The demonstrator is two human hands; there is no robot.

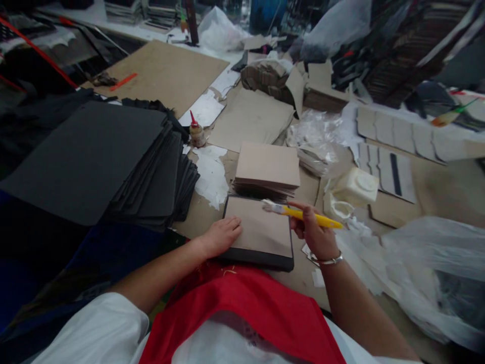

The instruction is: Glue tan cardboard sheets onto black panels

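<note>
My left hand (pixel 223 233) lies flat on the left side of a beige board (pixel 261 230), fingers stretched out. This board sits on a black sheet or panel (pixel 261 259) whose dark border shows along the front and side edges. My right hand (pixel 312 231) is closed around a yellow-handled brush (pixel 314 217) at the board's right side. The brush points left, and its whitish bristles are over the far part of the board; whether they touch it I cannot tell. Just beyond lies a stack of beige boards (pixel 268 164).
Black sheets (pixel 87 156) are piled at the left. A glue bottle with a red tip (pixel 197 132) stands behind them. To the right are a cream plastic container (pixel 356 186), cut grey pieces (pixel 397 169) and clear plastic bags (pixel 432 273). A large brown board (pixel 162 71) lies farther back.
</note>
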